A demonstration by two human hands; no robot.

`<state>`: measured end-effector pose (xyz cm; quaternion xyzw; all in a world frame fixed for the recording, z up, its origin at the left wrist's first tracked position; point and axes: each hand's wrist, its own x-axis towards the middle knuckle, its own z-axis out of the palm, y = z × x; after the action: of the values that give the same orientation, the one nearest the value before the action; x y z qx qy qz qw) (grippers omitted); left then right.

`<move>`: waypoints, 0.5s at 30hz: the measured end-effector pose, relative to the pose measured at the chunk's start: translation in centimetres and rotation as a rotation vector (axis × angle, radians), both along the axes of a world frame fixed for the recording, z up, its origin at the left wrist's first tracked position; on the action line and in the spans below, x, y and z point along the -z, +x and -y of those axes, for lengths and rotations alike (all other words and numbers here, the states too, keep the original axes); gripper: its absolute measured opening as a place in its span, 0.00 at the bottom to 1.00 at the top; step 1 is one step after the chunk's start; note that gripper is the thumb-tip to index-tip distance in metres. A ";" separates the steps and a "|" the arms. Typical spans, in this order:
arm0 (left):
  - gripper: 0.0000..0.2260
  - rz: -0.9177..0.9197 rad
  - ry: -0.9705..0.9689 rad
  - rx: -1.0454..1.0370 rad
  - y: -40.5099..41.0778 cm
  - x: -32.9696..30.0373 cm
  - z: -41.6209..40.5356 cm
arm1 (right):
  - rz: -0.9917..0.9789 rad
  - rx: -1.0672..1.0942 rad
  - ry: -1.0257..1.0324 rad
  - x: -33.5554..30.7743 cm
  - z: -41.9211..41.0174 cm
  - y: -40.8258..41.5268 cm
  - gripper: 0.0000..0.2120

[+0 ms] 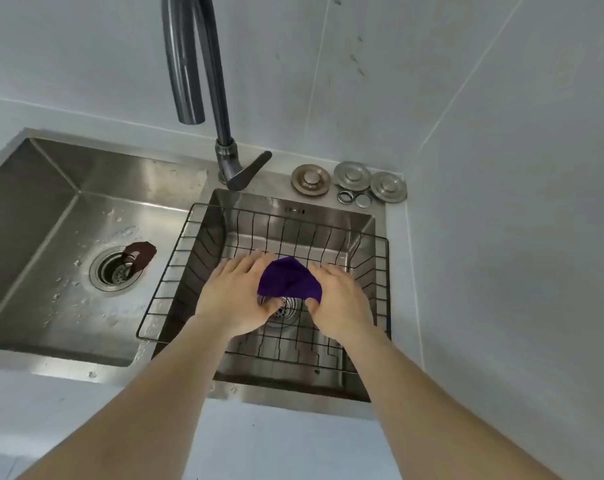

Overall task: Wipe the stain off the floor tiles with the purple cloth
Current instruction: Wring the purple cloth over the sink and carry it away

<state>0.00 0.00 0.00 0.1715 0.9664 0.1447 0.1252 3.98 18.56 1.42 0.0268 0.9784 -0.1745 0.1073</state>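
Observation:
The purple cloth (288,280) is bunched up between both my hands, held over the wire basket (176,268) in the right sink basin. My left hand (236,294) grips its left side and my right hand (338,299) grips its right side, thumbs underneath. The drain of this basin shows just below the cloth. No floor tiles or stain are in view.
A dark metal faucet (203,81) arches over the sinks, its lever (248,171) pointing right. The left basin (51,202) is wet, with a brown scrap (139,254) by its drain. Several metal drain plugs and rings (351,183) lie on the back right ledge. Tiled walls close in behind and right.

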 end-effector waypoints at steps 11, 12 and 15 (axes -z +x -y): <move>0.25 -0.054 -0.085 -0.086 -0.9 3.1 -0.8 | 0.005 0.040 -0.010 4.4 -0.6 -1.5 0.25; 0.24 -0.061 -0.083 -0.088 -0.9 3.2 -0.8 | 0.000 0.045 -0.012 4.5 -0.6 -1.4 0.23; 0.20 -0.070 -0.066 -0.100 -0.6 2.7 -0.7 | -0.007 0.075 -0.020 4.0 -0.7 -1.2 0.16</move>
<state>-0.60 0.73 -2.70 0.1239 0.9818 0.1129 0.0897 2.74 19.22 -2.57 0.0618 0.9753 -0.1883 0.0977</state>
